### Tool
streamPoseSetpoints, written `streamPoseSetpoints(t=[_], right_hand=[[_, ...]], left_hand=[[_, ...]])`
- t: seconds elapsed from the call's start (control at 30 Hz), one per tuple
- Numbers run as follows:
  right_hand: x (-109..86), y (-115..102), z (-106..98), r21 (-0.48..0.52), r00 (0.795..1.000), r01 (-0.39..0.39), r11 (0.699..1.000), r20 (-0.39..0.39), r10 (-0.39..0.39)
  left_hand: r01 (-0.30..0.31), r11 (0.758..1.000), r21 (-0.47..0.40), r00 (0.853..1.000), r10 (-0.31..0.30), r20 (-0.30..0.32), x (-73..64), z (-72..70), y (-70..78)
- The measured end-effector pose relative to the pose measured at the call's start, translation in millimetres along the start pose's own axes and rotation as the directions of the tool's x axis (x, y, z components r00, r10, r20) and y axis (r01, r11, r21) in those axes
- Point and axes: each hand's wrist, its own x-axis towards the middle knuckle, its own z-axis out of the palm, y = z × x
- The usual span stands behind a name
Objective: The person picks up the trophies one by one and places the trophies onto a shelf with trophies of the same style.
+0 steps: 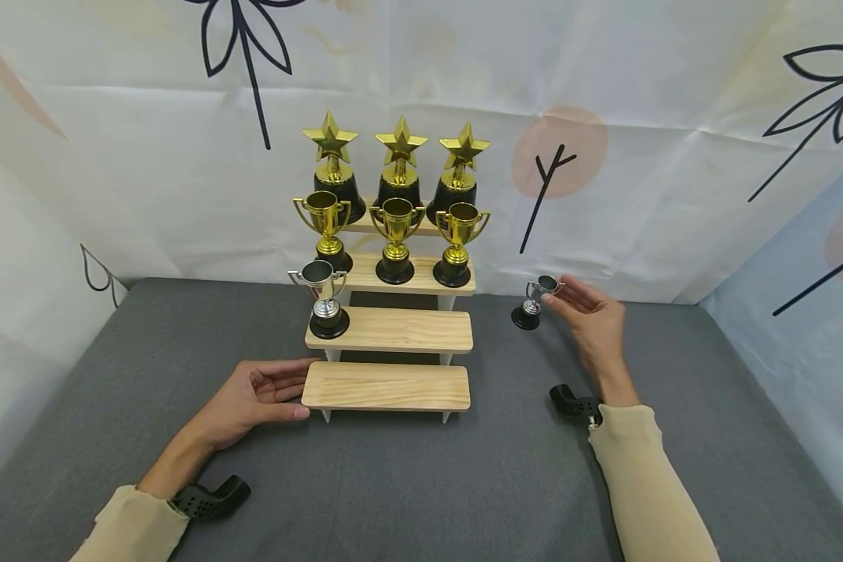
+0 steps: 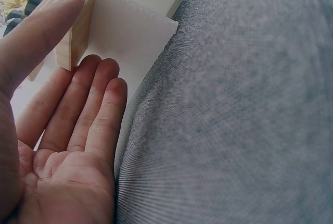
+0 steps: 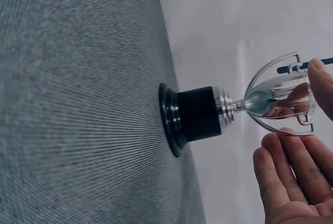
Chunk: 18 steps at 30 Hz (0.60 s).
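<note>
A four-step wooden display stand [image 1: 388, 386] with white supports stands mid-table. My left hand [image 1: 263, 398] is at the left end of its lowest step, fingers nearly straight and thumb apart. In the left wrist view those fingertips [image 2: 115, 91] lie against the stand's white side support [image 2: 125, 31]. Off to the right, my right hand [image 1: 593, 320] pinches a small silver trophy cup [image 1: 530, 306] by its upper part, thumb at the rim. The cup is slightly tilted, its black base [image 3: 197, 113] close over the grey tabletop. Another silver trophy cup [image 1: 325, 304] stands on the left of the second-lowest step.
Three gold trophy cups [image 1: 396, 226] stand on the step above, and three gold star trophies [image 1: 402, 148] on the top step. A white cloth backdrop [image 1: 183, 195] with printed leaves hangs right behind the grey table [image 1: 393, 492].
</note>
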Motion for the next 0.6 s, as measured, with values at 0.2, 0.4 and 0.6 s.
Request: streamPoseSetpoints(t=[0.2,0.4,0.6], right_hand=[[0.0,3.5,0.4,-0.024,0.999,-0.037,0.999,0.019,0.038],[0.6,6.2,1.2,-0.009,0.998,-0.040,0.999,0.044,0.040],[-0.3,7.7,2.0,-0.041,0.997,-0.043,0.998,0.066,0.046]], left_hand=[[-0.006,1.000,-0.022,1.000,0.007,0.005,-0.3,0.2,-0.4],[-0.012,1.000,-0.027,1.000,0.012,0.008,-0.1,0.5,-0.3],[-0.004,1.000,-0.030,1.000,0.004,0.001,0.2,1.3,0.7]])
